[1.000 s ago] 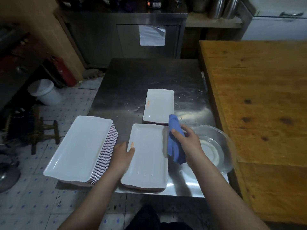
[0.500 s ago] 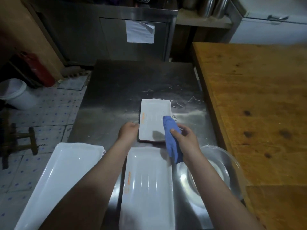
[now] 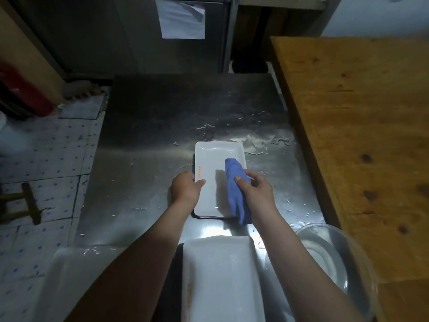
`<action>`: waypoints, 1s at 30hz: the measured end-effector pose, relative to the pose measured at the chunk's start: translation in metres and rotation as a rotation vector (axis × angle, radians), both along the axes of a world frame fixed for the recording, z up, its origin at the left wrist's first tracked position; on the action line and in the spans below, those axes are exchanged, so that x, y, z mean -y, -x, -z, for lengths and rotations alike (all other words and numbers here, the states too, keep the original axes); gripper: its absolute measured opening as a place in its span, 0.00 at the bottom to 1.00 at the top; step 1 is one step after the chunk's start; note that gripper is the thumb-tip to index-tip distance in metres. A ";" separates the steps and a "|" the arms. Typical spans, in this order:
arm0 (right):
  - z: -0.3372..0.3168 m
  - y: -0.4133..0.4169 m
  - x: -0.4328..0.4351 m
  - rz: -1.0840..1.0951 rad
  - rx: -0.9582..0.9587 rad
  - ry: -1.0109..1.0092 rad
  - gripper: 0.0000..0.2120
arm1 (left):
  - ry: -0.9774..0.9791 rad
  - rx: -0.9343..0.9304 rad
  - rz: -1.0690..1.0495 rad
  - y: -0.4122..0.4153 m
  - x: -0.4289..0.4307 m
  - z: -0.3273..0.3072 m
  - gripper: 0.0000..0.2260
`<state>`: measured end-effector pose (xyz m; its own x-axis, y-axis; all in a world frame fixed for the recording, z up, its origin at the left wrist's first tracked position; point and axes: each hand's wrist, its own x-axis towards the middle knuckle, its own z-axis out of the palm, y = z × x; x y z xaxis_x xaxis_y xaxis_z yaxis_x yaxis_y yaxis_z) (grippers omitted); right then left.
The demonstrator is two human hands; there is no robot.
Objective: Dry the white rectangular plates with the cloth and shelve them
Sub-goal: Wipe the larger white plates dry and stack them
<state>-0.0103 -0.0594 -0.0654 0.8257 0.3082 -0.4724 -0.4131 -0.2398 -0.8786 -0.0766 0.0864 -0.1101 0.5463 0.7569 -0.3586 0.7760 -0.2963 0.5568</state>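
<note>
A white rectangular plate [image 3: 214, 163] with small orange lettering lies flat on the steel table [image 3: 162, 126]. My left hand [image 3: 185, 189] grips its left edge, thumb on the rim. My right hand [image 3: 256, 190] holds a bunched blue cloth [image 3: 236, 189] against the plate's right side. A second white plate [image 3: 220, 275] lies nearer me at the bottom. The stack of white plates [image 3: 67, 282] sits at the lower left, partly behind my left forearm.
A clear glass bowl [image 3: 343, 259] holding water stands at the lower right. A wooden table [image 3: 362, 135] runs along the right. Water droplets [image 3: 255, 140] are spread behind the plate. A steel cabinet with a paper sheet [image 3: 181, 18] stands at the back; tiled floor lies left.
My view has shifted forward. My left hand left the nearer plate and took hold of the farther plate's left edge. My right hand carried the cloth onto that plate.
</note>
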 end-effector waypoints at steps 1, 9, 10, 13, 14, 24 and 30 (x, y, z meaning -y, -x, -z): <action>0.001 -0.001 0.000 0.009 0.000 0.007 0.10 | -0.013 0.004 -0.014 0.000 -0.001 -0.001 0.11; 0.000 -0.009 0.011 0.082 -0.010 0.006 0.08 | -0.076 0.102 -0.148 0.002 0.001 -0.015 0.09; -0.002 -0.009 0.013 0.086 -0.008 0.001 0.07 | -0.070 0.119 -0.165 0.003 -0.001 -0.016 0.09; -0.009 -0.011 0.019 0.096 0.006 -0.013 0.08 | -0.023 0.159 -0.208 0.006 -0.008 -0.019 0.09; -0.012 -0.012 0.021 0.101 0.010 -0.018 0.08 | 0.006 0.169 -0.228 0.007 -0.011 -0.020 0.09; -0.049 -0.010 0.065 0.128 0.061 -0.119 0.07 | 0.228 0.389 -0.322 0.014 0.017 -0.056 0.10; -0.074 0.002 0.102 0.147 0.071 -0.204 0.06 | 0.264 0.488 -0.305 0.021 0.062 -0.091 0.11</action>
<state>-0.0126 -0.1618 0.0089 0.8976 0.2652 -0.3521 -0.3661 0.0039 -0.9305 -0.0972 0.0247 -0.0195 0.4681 0.8242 -0.3188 0.4422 0.0939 0.8920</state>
